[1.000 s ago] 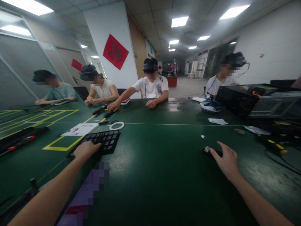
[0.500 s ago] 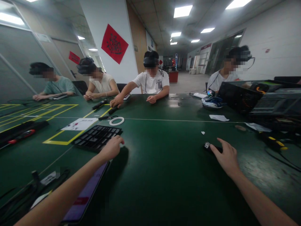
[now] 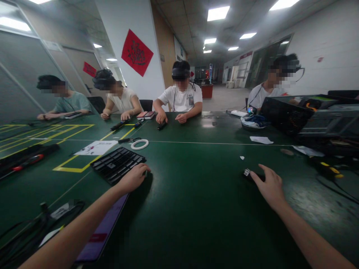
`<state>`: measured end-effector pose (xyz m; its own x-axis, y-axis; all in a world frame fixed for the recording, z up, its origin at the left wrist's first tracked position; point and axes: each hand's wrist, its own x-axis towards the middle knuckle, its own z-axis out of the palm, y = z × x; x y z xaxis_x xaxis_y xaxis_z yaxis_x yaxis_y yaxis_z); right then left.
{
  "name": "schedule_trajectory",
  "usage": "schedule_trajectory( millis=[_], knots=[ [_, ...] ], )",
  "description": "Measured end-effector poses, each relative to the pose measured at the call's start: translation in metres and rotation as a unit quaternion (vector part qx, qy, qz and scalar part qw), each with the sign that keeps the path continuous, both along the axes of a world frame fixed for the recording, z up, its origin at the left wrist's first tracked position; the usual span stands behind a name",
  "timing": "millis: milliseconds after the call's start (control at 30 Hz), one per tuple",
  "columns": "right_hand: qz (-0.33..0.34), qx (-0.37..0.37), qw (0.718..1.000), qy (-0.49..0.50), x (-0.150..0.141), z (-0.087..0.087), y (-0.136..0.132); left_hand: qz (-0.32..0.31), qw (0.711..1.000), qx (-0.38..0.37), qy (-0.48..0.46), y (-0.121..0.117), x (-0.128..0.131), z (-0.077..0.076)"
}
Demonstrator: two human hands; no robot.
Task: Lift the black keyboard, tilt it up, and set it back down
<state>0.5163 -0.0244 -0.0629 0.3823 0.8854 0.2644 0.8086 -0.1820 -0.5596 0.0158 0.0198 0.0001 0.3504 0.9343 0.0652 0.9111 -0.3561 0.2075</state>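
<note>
My left hand [image 3: 136,175] is curled at the near right edge of a black compartment tray [image 3: 117,162], which lies tilted or turned on the green table. Its fingertips are bent together past the tray's corner, and what lies between them is too small to make out. Under my left forearm is a tablet [image 3: 105,233] with a lit purple screen. On the right, my right hand [image 3: 270,186] rests on the table with thumb and index finger around a small black object [image 3: 246,173] with a white patch on its end. A white scrap [image 3: 242,158] lies just beyond it.
A white tape ring [image 3: 139,144] and a printed sheet [image 3: 97,148] lie beyond the tray. Dark cables [image 3: 42,224] are at lower left. An opened computer case [image 3: 291,117] and a yellow-black tool [image 3: 329,170] stand right. Several people sit opposite; one person's hand [image 3: 161,117] touches a dark object.
My left hand has moved slightly right and down, and the tray has turned a little. My right hand stays put. The person opposite has drawn a dark object towards themself.
</note>
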Motion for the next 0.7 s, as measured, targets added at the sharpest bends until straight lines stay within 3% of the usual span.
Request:
schedule_trajectory(
  millis=[133, 300, 433, 700],
  knots=[
    [0.003, -0.01, 1.0, 0.007, -0.0001, 0.0007, -0.0004, 0.008, 1.0, 0.015, 0.017, -0.0003, -0.0069, 0.0003],
    [0.006, -0.012, 1.0, 0.009, 0.0005, 0.0002, -0.0008, 0.095, 0.991, 0.001, 0.089, -0.0022, -0.0066, 0.004],
    [0.004, -0.02, 1.0, 0.018, 0.0005, 0.0013, -0.0018, 0.131, 0.985, -0.007, 0.112, -0.0028, -0.0041, 0.0061],
    [0.005, -0.024, 1.0, 0.014, 0.0003, 0.001, -0.0008, 0.13, 0.984, 0.003, 0.125, 0.0057, -0.0032, 0.0035]
  ],
)
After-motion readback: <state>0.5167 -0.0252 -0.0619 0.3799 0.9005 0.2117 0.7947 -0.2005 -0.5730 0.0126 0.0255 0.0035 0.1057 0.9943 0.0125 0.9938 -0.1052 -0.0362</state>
